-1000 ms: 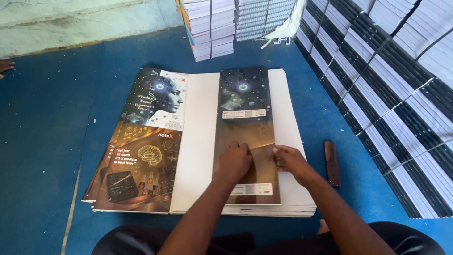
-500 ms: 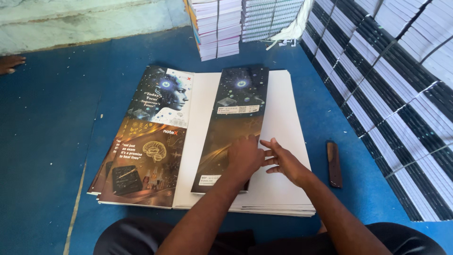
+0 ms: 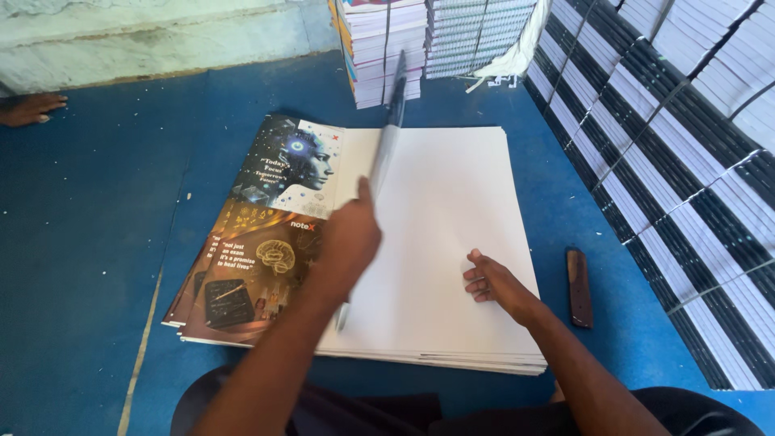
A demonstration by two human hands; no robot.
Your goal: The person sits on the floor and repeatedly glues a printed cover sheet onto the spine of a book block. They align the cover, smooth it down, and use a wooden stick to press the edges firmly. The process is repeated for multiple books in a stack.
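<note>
Your left hand (image 3: 349,238) and right hand (image 3: 491,280) are bare, with no gloves, rings or watch showing. Both forearms are uncovered, no sleeves in view. Dark clothing covers your lap at the bottom edge.

Left hand (image 3: 349,234) raised mid-swing, blurred — right hand (image 3: 490,278) lies low, fingers loosely curled.

Glossy printed covers (image 3: 266,242), matt white paper sheets (image 3: 444,218) — smooth, blue painted floor (image 3: 89,210)

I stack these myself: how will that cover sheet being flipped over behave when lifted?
Probably floppy: the cover sheet stands on edge, blurred, held by the left hand. Likely light, since one hand turns it. The right hand presses the white stack, suggesting sheets slide.
</note>
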